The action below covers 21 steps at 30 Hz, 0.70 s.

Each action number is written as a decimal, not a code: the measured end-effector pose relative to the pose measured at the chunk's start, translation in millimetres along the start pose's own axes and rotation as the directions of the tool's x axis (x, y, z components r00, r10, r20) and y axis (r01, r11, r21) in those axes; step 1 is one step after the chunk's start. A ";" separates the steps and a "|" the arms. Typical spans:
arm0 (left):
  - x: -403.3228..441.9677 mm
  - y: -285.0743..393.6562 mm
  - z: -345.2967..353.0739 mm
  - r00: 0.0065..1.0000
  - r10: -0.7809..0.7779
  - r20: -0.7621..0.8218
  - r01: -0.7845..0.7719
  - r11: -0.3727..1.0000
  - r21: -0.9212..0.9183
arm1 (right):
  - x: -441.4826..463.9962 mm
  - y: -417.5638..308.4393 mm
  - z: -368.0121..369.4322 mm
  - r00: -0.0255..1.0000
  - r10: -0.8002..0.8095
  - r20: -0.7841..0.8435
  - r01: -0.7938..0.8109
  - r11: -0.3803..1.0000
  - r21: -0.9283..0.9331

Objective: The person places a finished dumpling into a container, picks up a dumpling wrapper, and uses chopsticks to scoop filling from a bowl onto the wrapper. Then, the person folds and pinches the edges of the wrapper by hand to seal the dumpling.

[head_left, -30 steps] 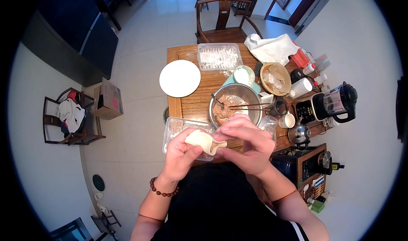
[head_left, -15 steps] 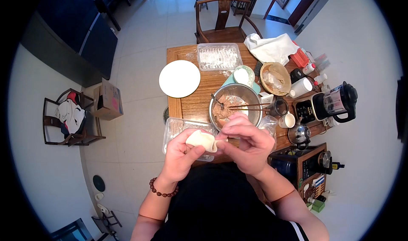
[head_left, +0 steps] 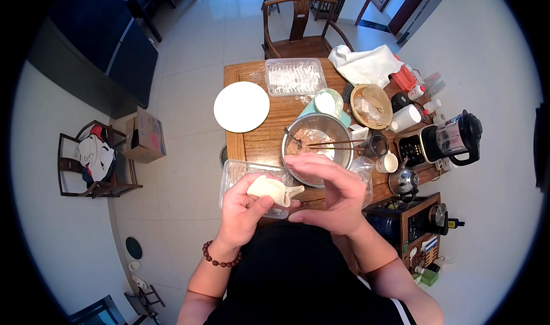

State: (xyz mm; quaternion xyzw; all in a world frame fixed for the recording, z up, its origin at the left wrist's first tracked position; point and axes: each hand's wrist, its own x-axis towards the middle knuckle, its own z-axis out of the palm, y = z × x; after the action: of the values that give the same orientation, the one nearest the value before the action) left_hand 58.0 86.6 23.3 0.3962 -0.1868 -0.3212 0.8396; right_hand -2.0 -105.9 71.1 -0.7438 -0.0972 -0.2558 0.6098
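My left hand (head_left: 243, 206) holds a pale folded dough wrapper (head_left: 267, 191) between thumb and fingers, with a pinched end sticking out to the right. My right hand (head_left: 335, 194) is just right of the dough, thumb and fingers spread apart with nothing between them. Beyond my hands stands a metal bowl (head_left: 345, 131) of pinkish minced filling (head_left: 297, 145), with chopsticks (head_left: 344, 144) and a dark-handled utensil resting in it. A clear plastic tray (head_left: 234, 179) lies partly hidden behind my left hand.
On the wooden table (head_left: 255, 147) are a white round plate (head_left: 241, 106), a floured plastic tray (head_left: 295, 77), a bowl of white powder (head_left: 328, 102) and a woven basket (head_left: 371, 106). Cups, a kettle (head_left: 403, 181) and a blender (head_left: 458, 137) stand at the right.
My right thumb and fingers came onto the dough's right end, then let go and spread apart. That end now looks pinched into a narrow tip. My left hand keeps its hold.
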 end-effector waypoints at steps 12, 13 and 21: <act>-5.3 5.0 0.6 1.000 -0.008 -0.005 0.009 0.979 0.202 | -1.3 4.0 6.7 0.998 0.043 0.051 -0.044 0.999 0.030; -5.4 5.3 0.5 1.000 -0.001 -0.005 0.002 0.973 0.232 | -1.9 3.6 7.6 0.997 0.071 0.041 -0.073 0.996 0.052; -6.9 6.4 3.4 1.000 0.030 -0.005 -0.027 0.961 0.276 | -5.4 5.9 13.4 0.990 0.140 -0.008 -0.136 0.971 0.197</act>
State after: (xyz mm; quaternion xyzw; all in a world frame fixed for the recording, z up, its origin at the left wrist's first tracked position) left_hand 53.6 92.5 30.1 0.5080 -0.2316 -0.2781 0.7816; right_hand -0.4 -93.6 61.6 -0.6824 -0.0631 -0.2102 0.6973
